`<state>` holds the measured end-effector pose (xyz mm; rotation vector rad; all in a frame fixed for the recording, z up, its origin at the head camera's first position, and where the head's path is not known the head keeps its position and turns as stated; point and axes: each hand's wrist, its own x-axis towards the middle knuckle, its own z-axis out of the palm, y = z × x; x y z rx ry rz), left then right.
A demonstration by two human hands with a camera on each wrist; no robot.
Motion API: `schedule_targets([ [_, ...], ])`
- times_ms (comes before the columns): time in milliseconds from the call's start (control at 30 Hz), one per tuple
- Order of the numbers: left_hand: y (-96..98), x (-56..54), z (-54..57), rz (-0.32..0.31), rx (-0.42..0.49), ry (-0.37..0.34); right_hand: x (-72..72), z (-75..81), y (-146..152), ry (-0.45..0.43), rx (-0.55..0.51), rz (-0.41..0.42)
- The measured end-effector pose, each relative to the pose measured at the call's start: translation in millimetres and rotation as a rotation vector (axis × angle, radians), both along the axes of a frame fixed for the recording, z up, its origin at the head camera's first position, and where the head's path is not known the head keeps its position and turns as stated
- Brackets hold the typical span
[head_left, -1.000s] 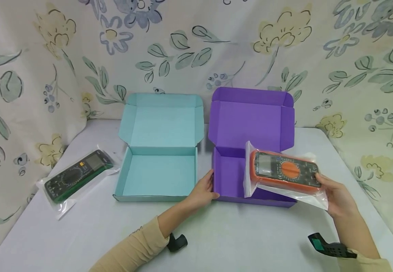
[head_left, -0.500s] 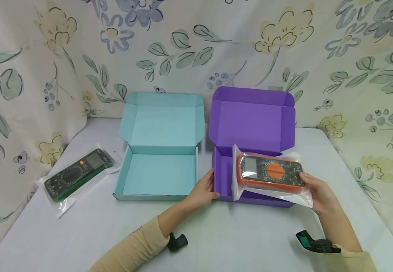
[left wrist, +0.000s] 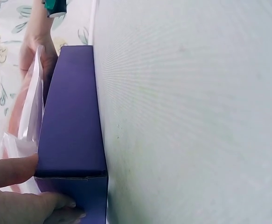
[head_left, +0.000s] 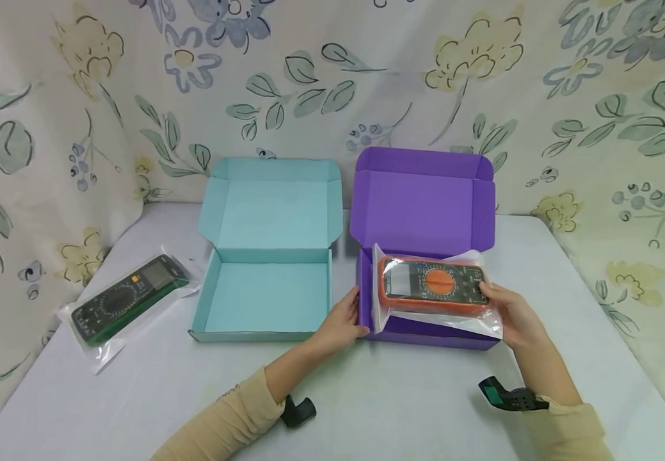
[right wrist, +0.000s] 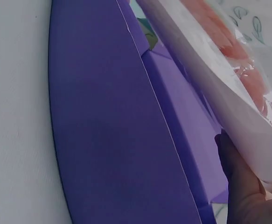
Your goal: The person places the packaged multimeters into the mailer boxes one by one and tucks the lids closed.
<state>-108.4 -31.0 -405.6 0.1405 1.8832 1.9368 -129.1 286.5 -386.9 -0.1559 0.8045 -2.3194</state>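
An orange multimeter (head_left: 439,282) in a clear plastic bag is held by its right end in my right hand (head_left: 513,314), over the open purple box (head_left: 422,211). In the right wrist view the bagged multimeter sits tilted above the box's front wall (right wrist: 112,121), with the thumb (right wrist: 240,172) beneath the bag. My left hand (head_left: 338,326) holds the front left corner of the purple box. The left wrist view shows its fingers (left wrist: 56,207) along the side wall and a digit at the top edge. Much of the box's inside is hidden under the bag.
Left of the purple box stands an open light-blue box (head_left: 269,294), lid up. A green-edged multimeter (head_left: 130,298) in a clear bag lies farther left on the white table (head_left: 378,403). A floral cloth (head_left: 390,96) hangs behind. Black camera mounts (head_left: 511,396) sit at the wrists.
My right hand has carried the bagged orange multimeter leftward, from the box's right side to over its middle. My left hand has stayed at the purple box's corner.
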Motion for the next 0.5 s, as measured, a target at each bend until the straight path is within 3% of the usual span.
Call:
schedule_targets([
  [100,-0.2,0.0,0.6,-0.001,-0.005,-0.006,-4.0,-0.3,-6.0,-0.018,-0.027,0.033],
  [200,-0.8,0.3,0.6,0.001,-0.014,-0.014,-6.1,-0.2,-9.8,-0.026,0.007,-0.005],
  [500,-0.8,-0.6,0.7,0.003,0.012,-0.011,-10.0,1.9,-16.5,-0.066,0.334,-0.210],
])
